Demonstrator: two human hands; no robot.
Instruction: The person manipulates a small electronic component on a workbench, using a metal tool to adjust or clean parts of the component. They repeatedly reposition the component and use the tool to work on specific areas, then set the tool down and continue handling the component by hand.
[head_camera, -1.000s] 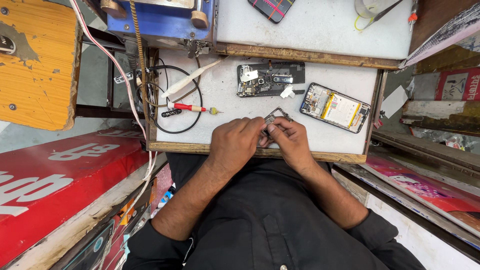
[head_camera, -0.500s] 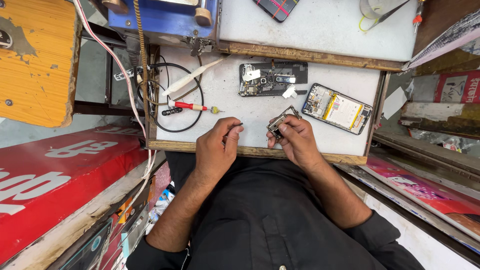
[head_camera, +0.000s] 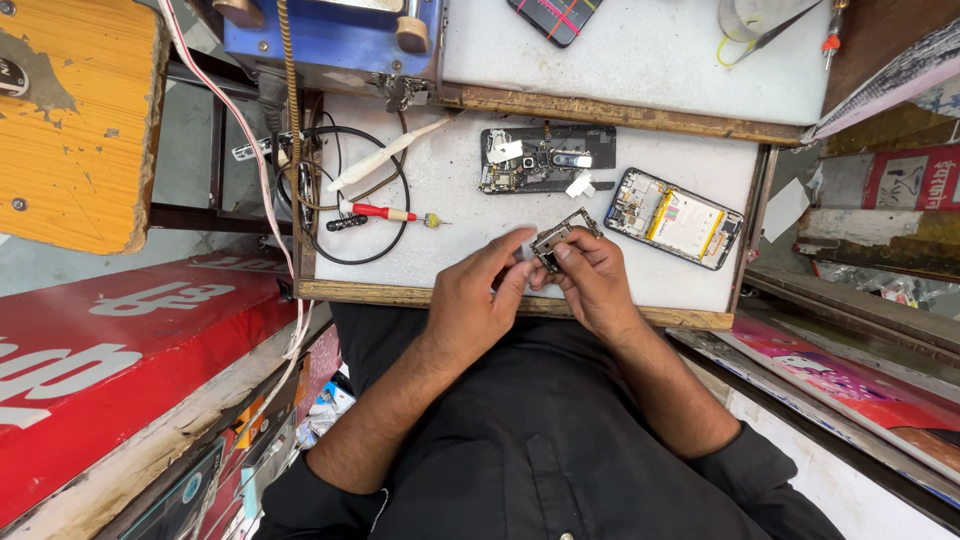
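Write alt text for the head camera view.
Both hands hold a small metal phone part over a white work board: the right hand grips it, the left hand touches it. An opened phone, a circuit board and a red-handled screwdriver lie beyond.

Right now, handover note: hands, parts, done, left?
Left hand: fingertips at the small metal part, pinching its left edge.
Right hand: grips the same part from below, thumb on it. Part is held just above the white mat, near its front edge.
On the mat: opened phone with its insides exposed, to the right; dark board piece behind the hands; red screwdriver and black cable to the left, both untouched.
Done: phone is open, parts are out.
Left: the held part is not seated in anything; phone not closed.
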